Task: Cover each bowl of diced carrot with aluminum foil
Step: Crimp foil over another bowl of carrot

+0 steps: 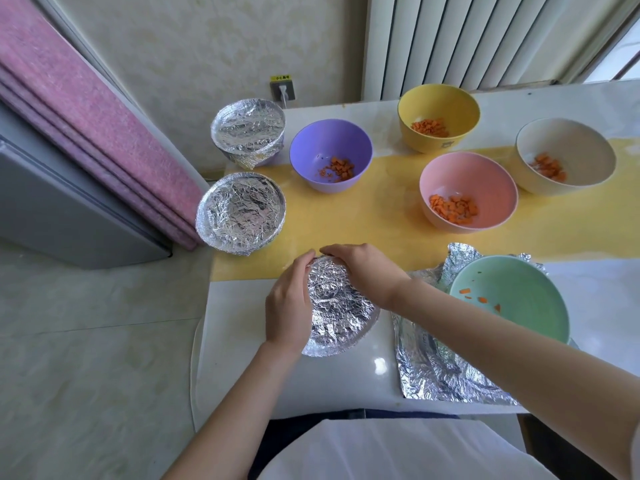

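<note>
A foil-covered bowl [337, 311] stands near the table's front edge. My left hand [289, 304] curls round its left rim and my right hand [363, 270] curls over its far right rim, both pressing the foil down. Two more foil-covered bowls stand at the left: one [241, 211] mid-left, one [248, 131] behind it. Open bowls with diced carrot: purple [330, 140], yellow [439, 105], pink [485, 181], cream [571, 143]. A green bowl [519, 289] with a few carrot bits sits on loose foil sheets [440, 372] at the right.
The white table [346, 375] has a yellow strip [381, 216] across its middle. A pink curtain [69, 98] and a grey appliance [52, 202] stand to the left. A wall socket [283, 88] sits behind the table, a radiator [467, 39] at the back right.
</note>
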`<state>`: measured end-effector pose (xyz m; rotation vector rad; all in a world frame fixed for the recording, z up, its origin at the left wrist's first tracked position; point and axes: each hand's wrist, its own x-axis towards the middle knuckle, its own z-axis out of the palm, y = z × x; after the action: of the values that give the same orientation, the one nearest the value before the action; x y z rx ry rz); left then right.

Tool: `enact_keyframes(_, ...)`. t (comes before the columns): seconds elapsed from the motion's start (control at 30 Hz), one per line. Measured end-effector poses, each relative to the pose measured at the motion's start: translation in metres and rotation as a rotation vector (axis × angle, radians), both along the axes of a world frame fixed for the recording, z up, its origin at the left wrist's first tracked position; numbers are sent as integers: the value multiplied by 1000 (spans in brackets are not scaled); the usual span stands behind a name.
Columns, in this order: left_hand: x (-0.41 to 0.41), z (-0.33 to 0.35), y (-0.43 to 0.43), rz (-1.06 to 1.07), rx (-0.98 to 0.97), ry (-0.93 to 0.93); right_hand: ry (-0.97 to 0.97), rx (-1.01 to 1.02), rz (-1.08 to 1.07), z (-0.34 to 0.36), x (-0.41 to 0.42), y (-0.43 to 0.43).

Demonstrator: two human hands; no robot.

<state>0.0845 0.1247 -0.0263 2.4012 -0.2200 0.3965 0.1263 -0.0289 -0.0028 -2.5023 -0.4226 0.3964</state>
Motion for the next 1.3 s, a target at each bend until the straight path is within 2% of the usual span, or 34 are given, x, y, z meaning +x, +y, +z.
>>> enact_keyframes(0.1, -1, -5, 1, -84, -14, -41, -24, 60, -25, 1, -9, -3)
enact_keyframes(0.3, -4, -8, -3, -67, 9, -113, -139, 65, 28, 4, -25, -8)
enact_keyframes(0.77, -9, -8, -7, -83, -44, -155, -112, 59, 124, 8, -24, -10)
enact_keyframes(0.87, -9, -8, -4, -67, -79, -136, -96, 54, 138, 4, -19, -7)
enact_keyframes(1.0, -11, -7, 4, 109, -231, -35, -65, 180, -9, -5, -15, -3)
enact_keyframes(1.13, -16, -7, 6, 247, -291, 56, -14, 134, -49, -4, -12, -2)
enact_keyframes(1.3, -22, -3, -1, 266, -273, 175, -3, 51, -46, -3, -4, -1)
